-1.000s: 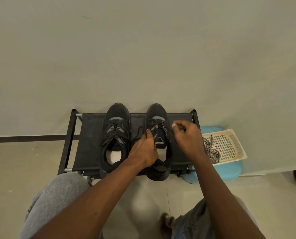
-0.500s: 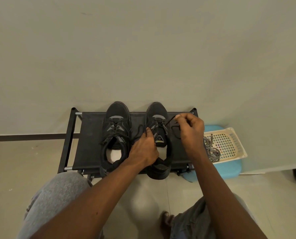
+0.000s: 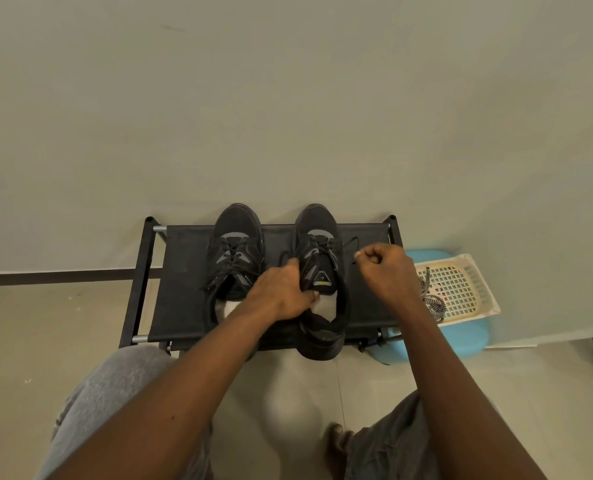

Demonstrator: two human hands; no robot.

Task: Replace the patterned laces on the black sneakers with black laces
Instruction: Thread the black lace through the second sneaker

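Pinching the black lace [image 3: 352, 242], the right hand [image 3: 388, 271] sits clenched just off the right sneaker [image 3: 317, 230], fingers curled tight on the lace end, and the line runs up in a loose loop to the upper eyelets. The left hand [image 3: 281, 292] grips that same sneaker at its opening, fingers pressed on the tongue. There is a small tag on that tongue with a yellow-green stripe, but the writing is too small to read.

Watch the edges: this sneaker's heel hangs over the front edge of the black fabric rack [image 3: 184, 271], while both toes poke past the back rail toward the wall. The left sneaker [image 3: 238, 230] stands just beside it, black laces threaded, ends trailing loose. Open fabric lies to its left.

Off the rack's right end, a cream basket [image 3: 468, 282] rests on a blue stool [image 3: 461, 337], with the patterned laces [image 3: 433, 303] spilling over its near rim.
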